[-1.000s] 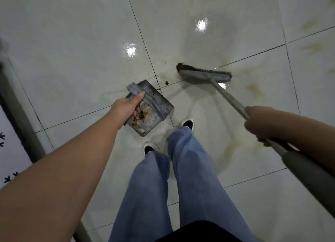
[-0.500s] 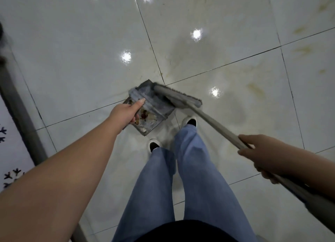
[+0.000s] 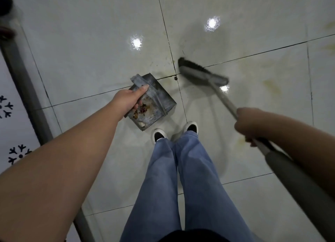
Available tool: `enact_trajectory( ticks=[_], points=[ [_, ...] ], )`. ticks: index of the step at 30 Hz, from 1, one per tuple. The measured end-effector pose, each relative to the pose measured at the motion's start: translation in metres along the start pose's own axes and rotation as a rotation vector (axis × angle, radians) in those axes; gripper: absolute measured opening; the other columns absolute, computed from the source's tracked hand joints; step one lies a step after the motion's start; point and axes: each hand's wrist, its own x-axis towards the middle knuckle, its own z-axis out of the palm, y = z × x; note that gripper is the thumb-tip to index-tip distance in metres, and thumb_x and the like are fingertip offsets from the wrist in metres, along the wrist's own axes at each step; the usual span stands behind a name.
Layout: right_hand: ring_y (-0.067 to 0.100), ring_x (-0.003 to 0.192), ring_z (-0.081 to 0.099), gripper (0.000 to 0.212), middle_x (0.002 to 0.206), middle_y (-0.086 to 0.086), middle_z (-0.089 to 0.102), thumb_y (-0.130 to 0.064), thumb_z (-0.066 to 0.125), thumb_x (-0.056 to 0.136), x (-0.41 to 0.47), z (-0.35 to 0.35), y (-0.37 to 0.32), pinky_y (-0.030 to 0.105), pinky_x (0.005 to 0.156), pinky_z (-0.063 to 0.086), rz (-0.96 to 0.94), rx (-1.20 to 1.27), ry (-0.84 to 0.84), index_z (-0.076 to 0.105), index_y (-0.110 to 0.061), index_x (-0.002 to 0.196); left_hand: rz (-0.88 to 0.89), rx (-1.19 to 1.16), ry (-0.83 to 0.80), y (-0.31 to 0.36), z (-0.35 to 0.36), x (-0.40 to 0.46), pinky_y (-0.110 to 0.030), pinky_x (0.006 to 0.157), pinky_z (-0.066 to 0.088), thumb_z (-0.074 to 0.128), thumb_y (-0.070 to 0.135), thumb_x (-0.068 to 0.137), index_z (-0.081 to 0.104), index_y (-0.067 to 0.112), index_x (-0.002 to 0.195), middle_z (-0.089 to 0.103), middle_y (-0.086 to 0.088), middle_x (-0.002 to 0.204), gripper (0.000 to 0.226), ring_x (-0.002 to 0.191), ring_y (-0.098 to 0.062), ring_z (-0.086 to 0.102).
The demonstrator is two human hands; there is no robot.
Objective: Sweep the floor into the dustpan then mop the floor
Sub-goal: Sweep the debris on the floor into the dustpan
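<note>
Centre of frame: our left hand [image 3: 129, 101] grips the handle of the grey, square metal dustpan [image 3: 154, 98], which rests tilted on the glossy pale tiled floor [image 3: 81, 51] w/ brown-red debris already inside; right of centre, our right hand [image 3: 248, 124] is clenched round the grey shaft of the black-bristled broom [image 3: 203, 73], its head set just beyond the pan's upper-right edge. A small dark crumb [image 3: 175, 77] lies on the grout line btwn pan and bristles. To sweep well, we judge the pan lip should sit flat on the tile & the stroke be short and low toward it, so nothing slips under.

Single head-worn view, steeply downward onto tiled floor [image 3: 90, 42], standing height.
</note>
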Motion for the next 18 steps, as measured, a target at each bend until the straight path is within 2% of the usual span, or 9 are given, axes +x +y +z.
enact_trajectory(
  ticks=[4,7,10,12,14,17,18],
  points=[
    [0.016,0.037,0.049,0.030,0.070,0.011,0.044,-0.001,0.033,0.091,-0.016,0.036,0.005,0.022,0.031,0.044,-0.099,-0.078,-0.129,0.039,-0.006,0.120,-0.013,-0.002,0.021,-0.002,0.001,-0.004,-0.023,0.044,0.033,0.053,0.065,0.078,0.054,0.016,0.052,0.050,0.002,0.049,0.055,0.044,-0.014,0.045],
    [0.013,0.031,0.044,0.023,0.059,0.009,0.046,-0.007,0.040,0.093,-0.027,0.032,0.017,0.018,0.032,0.040,-0.138,0.113,-0.240,0.048,-0.003,0.115,-0.018,-0.006,0.024,-0.006,0.001,-0.006,-0.024,0.045,0.033,0.053,0.064,0.079,0.054,0.016,0.053,0.051,0.001,0.052,0.055,0.045,-0.013,0.045],
    [0.011,0.024,0.037,0.013,0.040,0.003,0.043,-0.012,0.047,0.094,-0.041,0.017,0.034,0.014,0.031,0.034,-0.101,0.362,-0.262,0.057,-0.014,0.101,-0.024,0.021,0.020,-0.012,-0.003,-0.009,-0.024,0.045,0.033,0.053,0.063,0.080,0.053,0.016,0.053,0.051,0.000,0.052,0.055,0.044,-0.013,0.045],
    [0.011,0.024,0.034,0.013,0.034,-0.001,0.041,-0.014,0.048,0.094,-0.048,0.008,0.047,0.013,0.031,0.033,-0.066,0.445,-0.240,0.057,-0.022,0.088,-0.031,0.041,-0.004,-0.016,-0.008,-0.010,-0.020,0.040,0.036,0.053,0.063,0.080,0.053,0.015,0.052,0.051,0.000,0.050,0.055,0.039,-0.010,0.046],
    [0.012,0.023,0.033,0.013,0.034,0.001,0.040,-0.014,0.050,0.094,-0.050,-0.001,0.054,0.013,0.031,0.033,-0.036,0.473,-0.159,0.056,-0.021,0.085,-0.043,0.047,-0.023,-0.019,-0.013,-0.012,-0.016,0.035,0.035,0.053,0.063,0.080,0.052,0.015,0.053,0.051,0.000,0.049,0.056,0.035,-0.008,0.045],
    [0.014,0.022,0.036,0.017,0.047,0.010,0.042,-0.011,0.051,0.094,-0.040,-0.015,0.055,0.015,0.030,0.033,-0.021,0.412,0.009,0.054,-0.023,0.106,-0.040,0.071,-0.016,-0.017,-0.015,-0.013,-0.021,0.041,0.035,0.052,0.065,0.079,0.053,0.015,0.053,0.050,0.001,0.048,0.057,0.040,-0.011,0.045],
    [0.016,0.024,0.038,0.021,0.051,0.012,0.043,-0.010,0.050,0.094,-0.033,-0.018,0.055,0.016,0.030,0.034,-0.025,0.365,0.053,0.054,-0.017,0.113,-0.036,0.073,-0.008,-0.016,-0.015,-0.014,-0.022,0.043,0.035,0.052,0.065,0.078,0.053,0.015,0.052,0.050,0.001,0.048,0.057,0.042,-0.013,0.046]
  ],
)
